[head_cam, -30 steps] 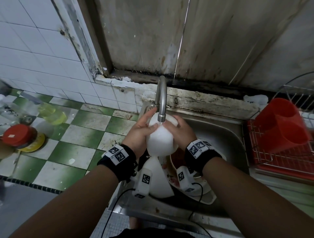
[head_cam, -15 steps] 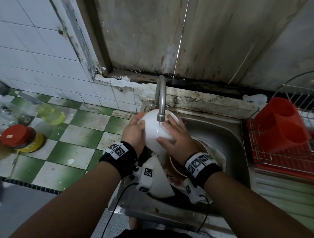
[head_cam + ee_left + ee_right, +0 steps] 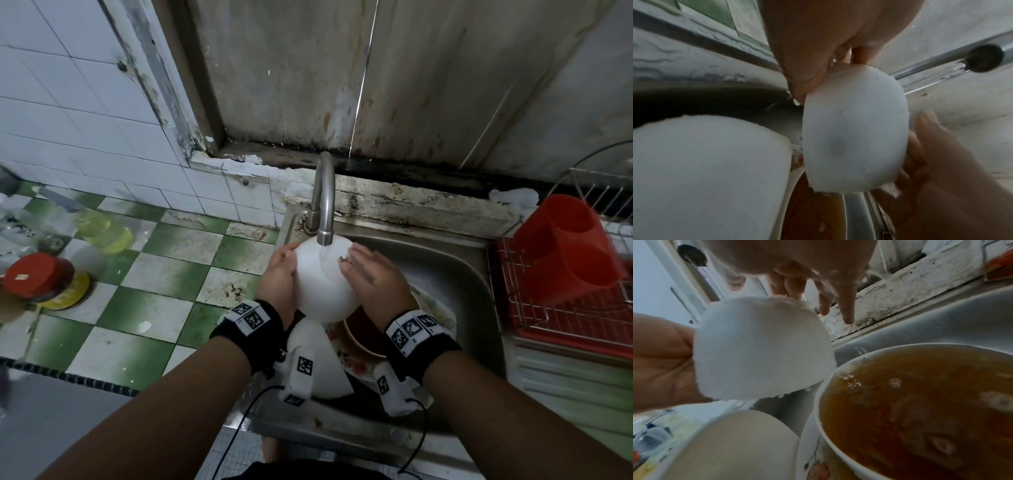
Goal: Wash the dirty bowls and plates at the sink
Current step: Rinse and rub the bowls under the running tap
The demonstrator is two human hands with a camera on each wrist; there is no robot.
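Note:
Under the running faucet (image 3: pixel 323 202) a white bowl (image 3: pixel 323 277) is held above the steel sink (image 3: pixel 462 274), its outside toward me. My left hand (image 3: pixel 279 272) grips its left side, thumb at the rim (image 3: pixel 807 81). My right hand (image 3: pixel 371 272) lies on its right side with straight fingers (image 3: pixel 844 305). Below sit an overturned white bowl (image 3: pixel 318 363), a bowl of brown liquid (image 3: pixel 920 402) and a flowered plate (image 3: pixel 809 464). The held bowl (image 3: pixel 855 129) also fills the left wrist view.
At the right, a wire dish rack (image 3: pixel 548 318) carries a red cutlery holder (image 3: pixel 568 250). The green-and-white tiled counter (image 3: pixel 154 274) on the left holds a bottle of yellow liquid (image 3: pixel 102 229) and a red-lidded jar (image 3: pixel 34 277).
My right hand has slid from cupping the bowl's side to lying flat with straight fingers on it. The bowl has turned a little under the stream; the left hand keeps its hold.

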